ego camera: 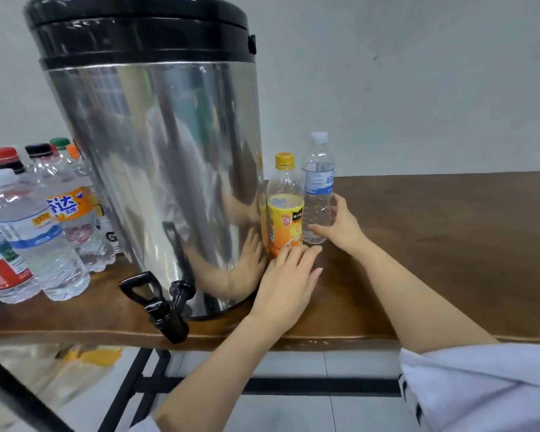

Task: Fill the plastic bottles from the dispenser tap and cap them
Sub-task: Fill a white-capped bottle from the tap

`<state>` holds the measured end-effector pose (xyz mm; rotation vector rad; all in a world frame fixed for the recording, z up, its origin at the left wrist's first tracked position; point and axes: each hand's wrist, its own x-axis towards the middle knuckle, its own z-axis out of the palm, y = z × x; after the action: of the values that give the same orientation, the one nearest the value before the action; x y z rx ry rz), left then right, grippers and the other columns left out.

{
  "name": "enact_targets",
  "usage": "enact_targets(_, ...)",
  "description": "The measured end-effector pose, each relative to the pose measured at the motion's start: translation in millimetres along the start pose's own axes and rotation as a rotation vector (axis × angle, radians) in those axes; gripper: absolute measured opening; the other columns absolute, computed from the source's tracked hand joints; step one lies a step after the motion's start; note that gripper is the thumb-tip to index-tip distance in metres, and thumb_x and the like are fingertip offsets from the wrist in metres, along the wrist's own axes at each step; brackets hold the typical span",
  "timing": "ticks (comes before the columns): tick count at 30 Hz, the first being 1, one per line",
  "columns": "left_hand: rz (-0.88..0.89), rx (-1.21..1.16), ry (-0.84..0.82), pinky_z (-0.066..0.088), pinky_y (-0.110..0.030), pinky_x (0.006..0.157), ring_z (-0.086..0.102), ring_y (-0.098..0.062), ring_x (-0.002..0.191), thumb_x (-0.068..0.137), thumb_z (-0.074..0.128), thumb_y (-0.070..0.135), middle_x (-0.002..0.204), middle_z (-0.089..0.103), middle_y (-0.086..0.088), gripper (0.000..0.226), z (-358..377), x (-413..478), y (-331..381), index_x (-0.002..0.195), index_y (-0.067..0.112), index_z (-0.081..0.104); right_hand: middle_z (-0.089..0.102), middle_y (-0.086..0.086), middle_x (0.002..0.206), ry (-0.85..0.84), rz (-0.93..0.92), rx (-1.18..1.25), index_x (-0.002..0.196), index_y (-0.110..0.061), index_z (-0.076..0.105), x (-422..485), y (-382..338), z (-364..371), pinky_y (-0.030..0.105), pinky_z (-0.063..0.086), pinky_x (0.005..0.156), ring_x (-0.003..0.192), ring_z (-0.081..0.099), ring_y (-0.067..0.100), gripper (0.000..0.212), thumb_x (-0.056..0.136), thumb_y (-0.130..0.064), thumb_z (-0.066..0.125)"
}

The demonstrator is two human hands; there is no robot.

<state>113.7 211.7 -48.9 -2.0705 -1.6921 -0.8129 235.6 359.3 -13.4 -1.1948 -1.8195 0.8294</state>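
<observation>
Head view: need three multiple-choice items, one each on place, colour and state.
1. Where do the orange-label bottle and the clear bottle stand relative to the dispenser?
A. under its tap
B. beside it, on the picture's right
C. on its lid

2. What colour is the orange-label bottle's cap?
A. green
B. white
C. yellow

3. How is the clear bottle that the right hand holds?
A. upright, capped
B. lying on its side
C. upright, uncapped

Key:
1 B, both stand on the table to the right of the steel wall.
2 C, the cap is plainly yellow.
3 A, the bottle stands straight with its white cap on top.
</observation>
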Motion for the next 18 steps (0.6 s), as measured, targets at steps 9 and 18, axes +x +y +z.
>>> enact_targets(9, -0.015, -0.050, -0.019, 0.054, -0.036, 0.091, 0.057, -0.020, 0.116, 0.100, 0.048, 0.033, 0.128, 0.062, 0.000, 0.038, -5.6, -2.9, 0.5, 0.135, 0.020, 0.053, 0.058, 0.003, 0.131, 0.109, -0.024, -0.021, 0.142, -0.018, 0.035, -14.9, 5.1, -2.4, 0.030, 0.043, 0.092, 0.118, 0.057, 0.019, 0.078, 0.079, -0.022, 0.082)
enact_targets(18, -0.187, -0.555, 0.030, 0.041, -0.031, 0.108, 0.042, -0.009, 0.130, 0.099, 0.055, 0.038, 0.140, 0.050, 0.007, 0.049, -46.3, -11.6, 25.9, 0.144, 0.023, 0.042, 0.059, -0.007, 0.122, 0.058, -0.065, 0.004, 0.132, -0.023, 0.042, -108.0, -22.9, -35.4, 0.033, 0.049, 0.094, 0.110, 0.062, 0.015, 0.070, 0.076, -0.018, 0.083)
